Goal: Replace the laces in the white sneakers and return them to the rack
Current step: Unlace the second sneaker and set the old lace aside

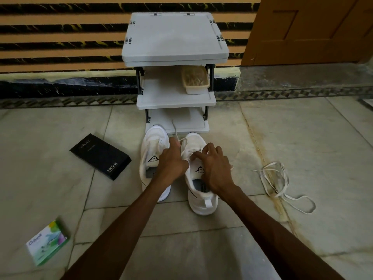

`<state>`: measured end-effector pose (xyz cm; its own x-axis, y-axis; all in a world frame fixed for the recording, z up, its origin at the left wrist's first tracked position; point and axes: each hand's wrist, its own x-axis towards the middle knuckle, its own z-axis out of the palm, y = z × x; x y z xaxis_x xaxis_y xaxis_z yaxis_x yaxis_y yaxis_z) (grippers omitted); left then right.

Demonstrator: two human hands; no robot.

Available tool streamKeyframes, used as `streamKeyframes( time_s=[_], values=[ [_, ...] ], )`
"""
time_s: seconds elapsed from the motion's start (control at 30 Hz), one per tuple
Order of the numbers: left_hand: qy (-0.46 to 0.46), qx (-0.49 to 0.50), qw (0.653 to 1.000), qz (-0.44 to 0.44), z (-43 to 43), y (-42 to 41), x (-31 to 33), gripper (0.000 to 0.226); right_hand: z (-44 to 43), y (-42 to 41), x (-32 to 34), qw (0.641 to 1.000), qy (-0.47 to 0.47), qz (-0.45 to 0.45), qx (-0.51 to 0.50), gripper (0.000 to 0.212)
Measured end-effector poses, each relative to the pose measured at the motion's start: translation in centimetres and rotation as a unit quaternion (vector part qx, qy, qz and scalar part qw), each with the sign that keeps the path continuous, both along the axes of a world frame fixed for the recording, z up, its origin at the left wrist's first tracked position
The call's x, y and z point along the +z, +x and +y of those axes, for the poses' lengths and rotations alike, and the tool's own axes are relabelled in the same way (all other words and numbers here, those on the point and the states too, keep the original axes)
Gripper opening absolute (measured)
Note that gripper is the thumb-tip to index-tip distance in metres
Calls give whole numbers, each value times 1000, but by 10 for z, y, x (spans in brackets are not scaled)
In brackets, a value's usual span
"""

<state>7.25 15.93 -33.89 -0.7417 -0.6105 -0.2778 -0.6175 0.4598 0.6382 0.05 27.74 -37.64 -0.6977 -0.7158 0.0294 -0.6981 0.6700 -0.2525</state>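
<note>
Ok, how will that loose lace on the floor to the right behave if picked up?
Likely floppy: the loose lace lies in slack, overlapping loops on the floor. Probably light, being thin and flat. Lifted at one point, the rest would likely trail and tangle.

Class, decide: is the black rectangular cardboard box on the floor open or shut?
Shut: the black rectangular cardboard box lies flat, lid fully on, no contents showing.

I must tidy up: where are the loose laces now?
In the head view, the loose laces lie on the floor, right of the right sneaker.
</note>
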Motion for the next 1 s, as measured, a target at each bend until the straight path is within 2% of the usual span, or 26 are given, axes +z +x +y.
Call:
streamKeyframes(
  time_s=[0.1, 0.17, 0.23, 0.27, 0.3, 0.33, 0.37, 0.4, 0.43, 0.47, 0.5, 0.53, 0.6, 0.63, 0.67, 0.73, 0.83, 0.93, 1.0],
  values=[
    [4, 3, 1000, 1, 1, 0, 1, 51, -2, 0, 0, 1000, -9, -1, 6, 62],
    [4, 10, 1000, -2, 1, 0, 1, 51, -3, 0, -1, 1000, -6, -1, 9, 50],
    [-3, 11, 1000, 1, 2, 0, 1, 50, -5, -3, -7, 994, -84, -67, -34, 32],
    [-7, 10, 1000, 4, 2, 0, 1, 49, -6, -5, -7, 971, -164, -141, -104, 22],
    [-10, 9, 1000, 4, 2, 1, 1, 48, -5, -10, -6, 911, -260, -250, -202, 17],
    [-12, 10, 1000, 2, 2, 1, 2, 47, -3, -15, -4, 810, -349, -367, -297, 22],
    [-13, 11, 1000, 1, 3, 2, 1, 46, 0, -21, -4, 704, -396, -464, -363, 28],
    [-15, 9, 1000, 1, 3, 2, 1, 46, 4, -26, -3, 628, -417, -529, -391, 30],
    [-17, 7, 1000, 2, 3, 1, 1, 46, 7, -28, -2, 604, -408, -558, -396, 30],
    [-20, 7, 1000, 3, 3, 1, 1, 46, 7, -29, -2, 617, -391, -564, -386, 32],
    [-23, 7, 1000, 4, 3, 0, 1, 46, 7, -28, -1, 660, -369, -542, -366, 39],
    [-25, 6, 1000, 5, 3, 0, 1, 46, 6, -25, 0, 730, -339, -487, -339, 48],
    [-25, 1, 1000, 10, 4, 0, 0, 46, 4, -19, 3, 893, -228, -293, -254, 62],
    [-24, -2, 1000, 12, 4, 0, 0, 46, 2, -15, 5, 947, -170, -188, -197, 66],
    [-22, -5, 1000, 10, 3, 0, 1, 47, 0, -11, 9, 975, -128, -107, -145, 67],
    [-11, -10, 1000, 8, 3, 0, 2, 47, -6, -6, 14, 996, -62, -14, -64, 61],
    [-3, -12, 1000, 11, 2, -2, 2, 49, -16, 0, 10, 999, 5, 42, -23, 35],
    [-14, -13, 1000, 3, 2, -2, 1, 50, -22, 2, 9, 995, 35, 89, -4, 30],
    [-8, -11, 1000, -1, 1, -1, 1, 49, -21, 1, 10, 997, 14, 79, 11, 30]
  ],
)
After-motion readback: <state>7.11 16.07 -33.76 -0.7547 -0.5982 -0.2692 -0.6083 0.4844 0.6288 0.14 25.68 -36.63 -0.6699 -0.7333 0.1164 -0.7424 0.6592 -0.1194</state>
